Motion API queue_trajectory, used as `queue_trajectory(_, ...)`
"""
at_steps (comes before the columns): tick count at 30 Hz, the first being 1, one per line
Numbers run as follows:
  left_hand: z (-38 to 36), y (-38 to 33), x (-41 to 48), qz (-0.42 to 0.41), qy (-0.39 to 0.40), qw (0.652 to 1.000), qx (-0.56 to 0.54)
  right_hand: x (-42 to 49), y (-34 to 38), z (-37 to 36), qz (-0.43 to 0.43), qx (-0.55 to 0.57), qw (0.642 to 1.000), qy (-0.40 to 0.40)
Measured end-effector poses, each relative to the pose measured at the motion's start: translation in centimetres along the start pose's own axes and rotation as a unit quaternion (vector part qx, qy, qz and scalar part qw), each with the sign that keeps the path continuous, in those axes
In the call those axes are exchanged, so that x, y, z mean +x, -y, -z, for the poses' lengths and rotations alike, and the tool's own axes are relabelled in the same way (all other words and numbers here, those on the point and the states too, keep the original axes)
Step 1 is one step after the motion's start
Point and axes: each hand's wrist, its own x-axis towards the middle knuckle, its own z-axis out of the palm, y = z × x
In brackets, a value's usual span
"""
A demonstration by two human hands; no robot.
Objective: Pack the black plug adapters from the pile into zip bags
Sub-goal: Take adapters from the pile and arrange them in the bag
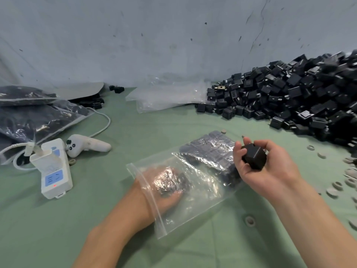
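A clear zip bag (202, 192) lies on the green table in front of me, with several black plug adapters (210, 149) packed in rows at its far end. My left hand (164, 188) is inside the bag through its open mouth, and it seems to hold an adapter, blurred by the plastic. My right hand (268, 167) hovers just right of the bag and grips black plug adapters (253, 155) in curled fingers. A big pile of black adapters (289, 97) fills the far right of the table.
Filled bags (32, 117) lie stacked at the far left. A white power strip (52, 169) with a cable and a white controller (87, 145) sit left of the bag. Empty clear bags (170, 95) lie against the grey wall. Small grey rings (336, 186) are scattered at the right.
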Motion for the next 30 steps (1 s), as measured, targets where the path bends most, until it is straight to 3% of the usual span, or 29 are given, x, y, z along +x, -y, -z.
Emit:
queue_trajectory(15,-1.6,-1.6,2.8,-0.096,-0.028,0.995,0.025,0.7,0.4,-0.8,-0.022,-0.014,1.0,-0.013)
queue_trajectory(20,-2.1,-1.5,3.1,-0.047,0.006,0.999,-0.001,1.1,0.7,-1.3,-0.021,-0.018,0.999,-0.016)
queue_trajectory(27,-2.5,-1.4,4.5,-0.119,-0.049,0.991,0.037,1.9,1.0,-2.0,-0.019,-0.031,0.999,-0.021)
queue_trajectory(30,-2.9,-0.8,5.0,-0.067,-0.013,0.998,-0.015,2.2,1.0,-2.5,-0.019,-0.037,0.999,-0.024)
